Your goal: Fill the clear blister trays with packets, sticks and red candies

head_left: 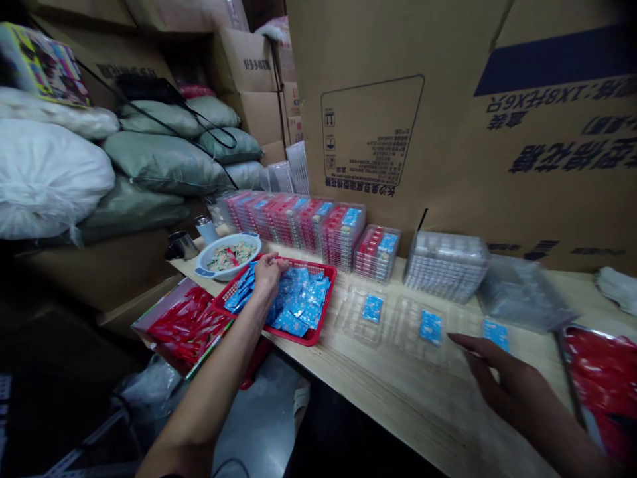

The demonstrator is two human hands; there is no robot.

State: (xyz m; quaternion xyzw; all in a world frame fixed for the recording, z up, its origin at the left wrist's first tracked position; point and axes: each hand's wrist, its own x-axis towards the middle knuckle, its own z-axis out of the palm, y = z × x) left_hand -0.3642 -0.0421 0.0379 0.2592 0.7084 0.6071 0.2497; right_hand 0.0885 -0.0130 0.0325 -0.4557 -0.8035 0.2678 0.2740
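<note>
My left hand [269, 277] is over a red plastic basket [312, 340] filled with small blue printed packets [302, 302]. Its fingers are pinched together, and what they hold, if anything, is hidden. At the right, my right hand [512, 382] has its fingers stretched out and apart, with nothing visible in them. Its fingertips are near three clear plastic trays laid in a row: a left tray [355, 318], a middle tray [405, 335] and a right one partly behind the hand. One blue packet [430, 326] lies in each.
Stacked filled trays [343, 236] line the back of the table, with empty trays [446, 265] beside them. A bowl [229, 255] of small wrapped pieces stands at left. Red packets fill a box [186, 325] below and a metal tray [577, 385] at right. A large carton [448, 133] rises behind.
</note>
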